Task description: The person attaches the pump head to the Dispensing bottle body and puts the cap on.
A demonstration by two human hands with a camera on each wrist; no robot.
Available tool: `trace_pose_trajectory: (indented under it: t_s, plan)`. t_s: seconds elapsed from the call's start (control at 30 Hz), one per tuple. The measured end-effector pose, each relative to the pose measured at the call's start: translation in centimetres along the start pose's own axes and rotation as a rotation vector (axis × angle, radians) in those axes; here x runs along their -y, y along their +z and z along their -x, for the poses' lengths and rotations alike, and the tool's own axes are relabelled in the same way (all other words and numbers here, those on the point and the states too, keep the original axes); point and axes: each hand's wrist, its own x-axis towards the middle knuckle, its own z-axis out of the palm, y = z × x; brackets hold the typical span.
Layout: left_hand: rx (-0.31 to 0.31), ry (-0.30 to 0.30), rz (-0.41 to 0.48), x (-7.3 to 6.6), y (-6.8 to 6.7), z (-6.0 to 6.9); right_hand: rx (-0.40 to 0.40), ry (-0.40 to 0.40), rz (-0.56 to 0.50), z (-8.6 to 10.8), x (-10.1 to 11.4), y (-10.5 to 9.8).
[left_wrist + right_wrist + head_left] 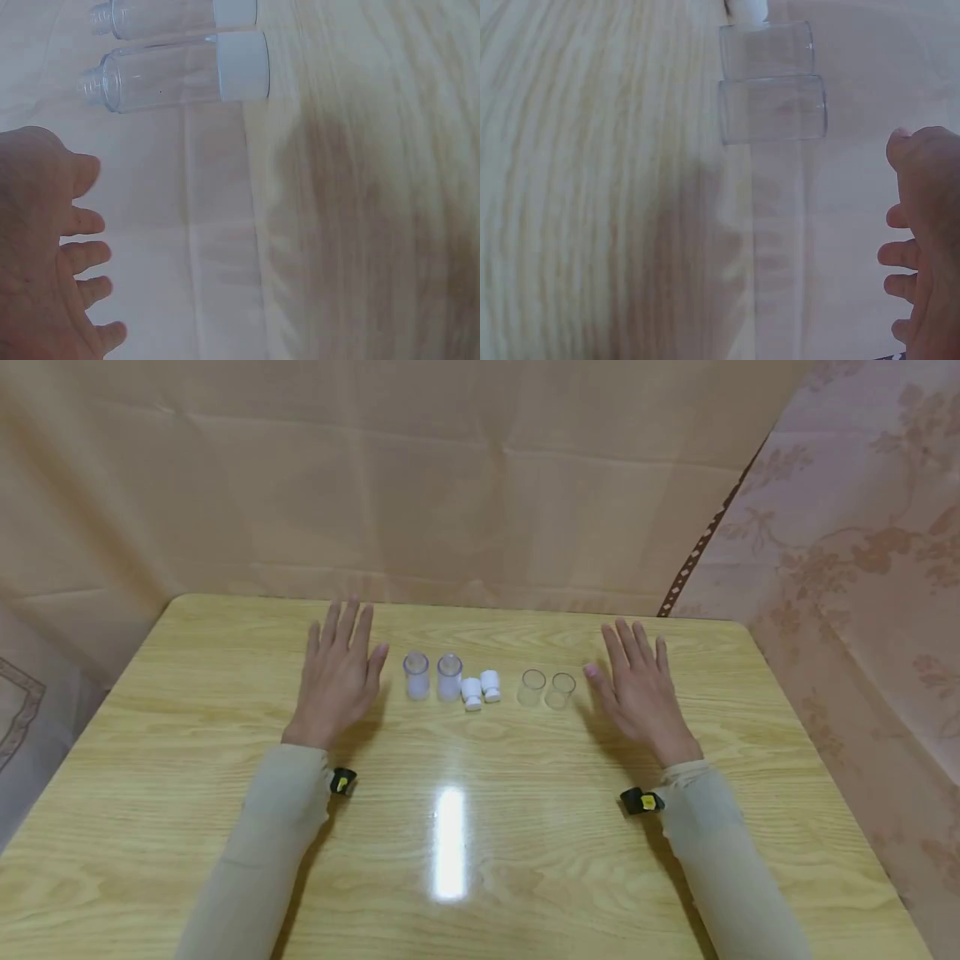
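Note:
Two clear bottles with open threaded necks and white bases, a left one (417, 678) and a right one (450, 680), stand upright near the table's middle. Beside them are two white pump-like tops (471, 693). Farther right stand two clear, hollow cylindrical caps (532, 689). My left hand (337, 677) hovers left of the bottles, fingers straight and holding nothing; the left wrist view shows the nearer bottle (169, 75) apart from it. To the right of the clear caps, my right hand (641, 693) is also spread and holds nothing; the right wrist view shows the nearer clear cap (772, 110).
Everything stands on a glossy wood-grain table (525, 877). A beige cloth (450, 485) hangs behind its far edge, and a floral cloth (862, 568) hangs at the right. Small black devices with yellow marks (641, 801) are on both wrists.

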Motion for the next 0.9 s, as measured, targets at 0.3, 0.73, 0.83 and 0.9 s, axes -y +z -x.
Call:
trace_pose_trajectory:
  t_s: [0.3, 0.73, 0.83, 0.9]
  plan:
    - [0.015, -0.025, 0.321, -0.1, 0.3, 0.5, -0.100, -0.010, -0.058, 0.4, 0.2, 0.0]
    - [0.146, -0.090, 0.642, -0.2, 0.6, 0.6, -0.129, 0.002, -0.077, 0.9, 1.1, -0.6]
    - [0.188, -0.099, 0.664, -0.2, 0.7, 0.5, -0.134, -0.001, -0.084, 1.0, 1.3, -0.8]
    - [0.205, -0.096, 0.669, -0.3, 0.7, 0.4, -0.135, -0.009, -0.083, 1.0, 1.6, -1.0]
